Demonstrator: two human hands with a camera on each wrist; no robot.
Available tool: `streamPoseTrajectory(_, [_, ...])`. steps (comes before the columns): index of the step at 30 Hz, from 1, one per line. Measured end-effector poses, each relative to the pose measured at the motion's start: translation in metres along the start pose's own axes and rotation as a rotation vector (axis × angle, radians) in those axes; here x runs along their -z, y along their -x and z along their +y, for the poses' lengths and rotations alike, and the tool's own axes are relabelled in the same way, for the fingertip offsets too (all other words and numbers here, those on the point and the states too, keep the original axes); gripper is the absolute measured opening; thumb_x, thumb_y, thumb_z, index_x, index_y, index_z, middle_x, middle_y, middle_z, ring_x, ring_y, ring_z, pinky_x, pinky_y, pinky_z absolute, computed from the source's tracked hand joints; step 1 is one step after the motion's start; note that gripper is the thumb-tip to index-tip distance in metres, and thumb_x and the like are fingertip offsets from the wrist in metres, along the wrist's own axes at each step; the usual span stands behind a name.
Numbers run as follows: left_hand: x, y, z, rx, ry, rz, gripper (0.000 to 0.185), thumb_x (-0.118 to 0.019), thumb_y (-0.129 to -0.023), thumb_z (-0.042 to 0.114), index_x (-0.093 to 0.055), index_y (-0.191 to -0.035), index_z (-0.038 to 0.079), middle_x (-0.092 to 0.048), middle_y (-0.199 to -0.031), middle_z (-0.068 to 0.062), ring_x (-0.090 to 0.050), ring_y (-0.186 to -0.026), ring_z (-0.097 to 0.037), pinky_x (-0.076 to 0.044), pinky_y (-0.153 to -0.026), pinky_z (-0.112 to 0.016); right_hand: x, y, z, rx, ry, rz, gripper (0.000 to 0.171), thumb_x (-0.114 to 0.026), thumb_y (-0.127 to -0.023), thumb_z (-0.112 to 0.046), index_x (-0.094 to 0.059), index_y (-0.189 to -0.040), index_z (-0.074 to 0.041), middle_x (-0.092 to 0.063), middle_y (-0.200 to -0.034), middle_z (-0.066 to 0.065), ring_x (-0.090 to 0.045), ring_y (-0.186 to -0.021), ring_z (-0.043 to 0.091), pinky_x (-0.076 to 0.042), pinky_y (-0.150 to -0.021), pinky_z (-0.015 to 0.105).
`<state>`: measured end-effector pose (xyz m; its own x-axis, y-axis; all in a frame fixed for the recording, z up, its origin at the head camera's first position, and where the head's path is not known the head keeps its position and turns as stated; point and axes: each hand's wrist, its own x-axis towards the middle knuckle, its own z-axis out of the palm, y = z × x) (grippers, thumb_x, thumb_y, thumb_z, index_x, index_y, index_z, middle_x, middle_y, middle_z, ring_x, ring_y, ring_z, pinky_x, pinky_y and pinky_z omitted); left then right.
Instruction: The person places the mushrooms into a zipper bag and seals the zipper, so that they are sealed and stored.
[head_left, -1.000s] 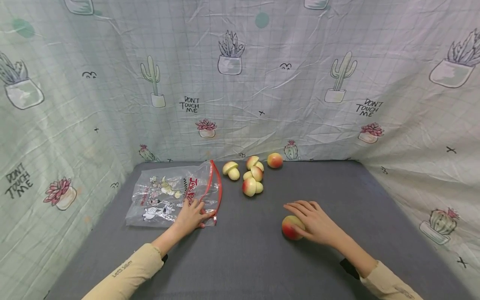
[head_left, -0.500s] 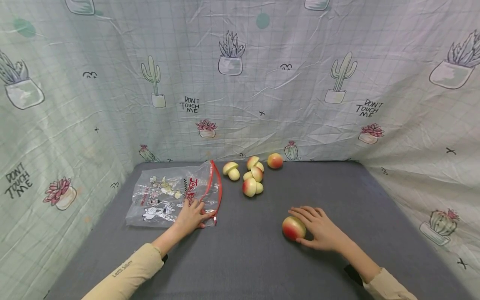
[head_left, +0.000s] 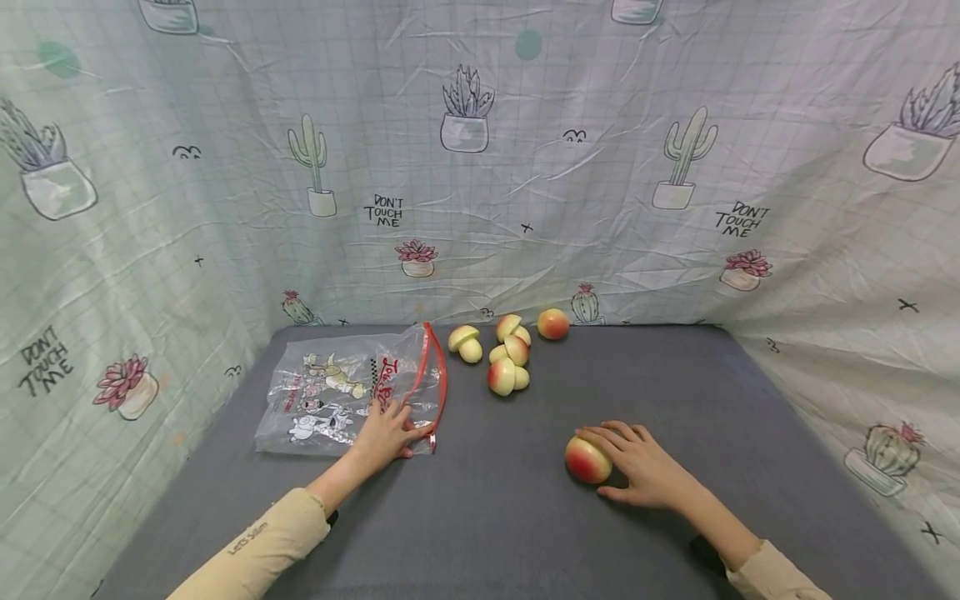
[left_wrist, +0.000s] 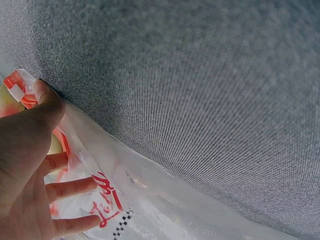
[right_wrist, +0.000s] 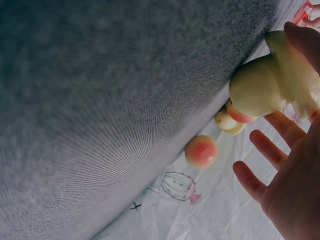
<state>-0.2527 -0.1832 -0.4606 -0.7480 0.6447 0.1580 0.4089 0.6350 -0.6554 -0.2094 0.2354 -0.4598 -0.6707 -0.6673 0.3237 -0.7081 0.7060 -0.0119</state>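
My left hand (head_left: 390, 433) lies flat on the near right corner of a clear printed zip bag (head_left: 330, 392), thumb beside its red zipper strip (head_left: 438, 379). In the left wrist view the left hand (left_wrist: 35, 165) has its thumb pressed on the bag (left_wrist: 150, 200) corner and its fingers spread over the plastic. My right hand (head_left: 637, 462) rests on the grey tabletop with straight fingers touching the right side of a red-and-yellow toy fruit (head_left: 587, 460). Its pale yellow underside shows as the toy fruit (right_wrist: 270, 80) against the right hand (right_wrist: 290, 165), fingers spread.
Several red-and-yellow mushroom-shaped toys (head_left: 507, 375) and a round peach-like one (head_left: 552, 323) lie near the back of the grey table (head_left: 487, 517). A cactus-print cloth (head_left: 525, 167) walls in the back and both sides.
My right hand has slid off the top of the toy fruit to its right side, uncovering it. The left hand has stayed on the bag.
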Motion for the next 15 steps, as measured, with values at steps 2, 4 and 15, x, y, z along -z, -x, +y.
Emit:
streamPoseTrajectory(2, [0.0009, 0.0001, -0.0002, 0.002, -0.002, -0.002, 0.051, -0.047, -0.072, 0.063, -0.044, -0.121, 0.051, -0.054, -0.104, -0.004, -0.052, -0.093, -0.025, -0.043, -0.077, -0.046, -0.0003, -0.0006, 0.0, -0.005, -0.004, -0.008, 0.083, -0.071, -0.067, -0.048, -0.036, -0.136, -0.019, -0.049, -0.128, -0.001, -0.043, -0.115, 0.02, -0.036, -0.083, 0.044])
streamPoseTrajectory(4, [0.0015, 0.0004, -0.0002, 0.003, -0.004, -0.004, 0.05, -0.047, -0.072, 0.063, -0.045, -0.121, 0.051, -0.054, -0.103, -0.004, -0.052, -0.093, -0.025, -0.043, -0.076, -0.046, -0.0009, -0.0015, -0.0002, -0.006, -0.012, -0.015, 0.081, -0.07, -0.068, -0.048, -0.037, -0.136, -0.019, -0.05, -0.126, -0.002, -0.043, -0.115, 0.02, -0.036, -0.083, 0.044])
streamPoseTrajectory(15, [0.0037, 0.0006, 0.0003, 0.002, -0.002, -0.009, 0.049, -0.046, -0.073, 0.061, -0.045, -0.121, 0.051, -0.053, -0.103, -0.004, -0.052, -0.092, -0.025, -0.043, -0.075, -0.046, -0.0051, -0.0067, -0.0004, 0.015, -0.007, -0.022, 0.075, -0.066, -0.071, -0.048, -0.039, -0.134, -0.017, -0.053, -0.119, -0.004, -0.044, -0.111, 0.016, -0.037, -0.082, 0.041])
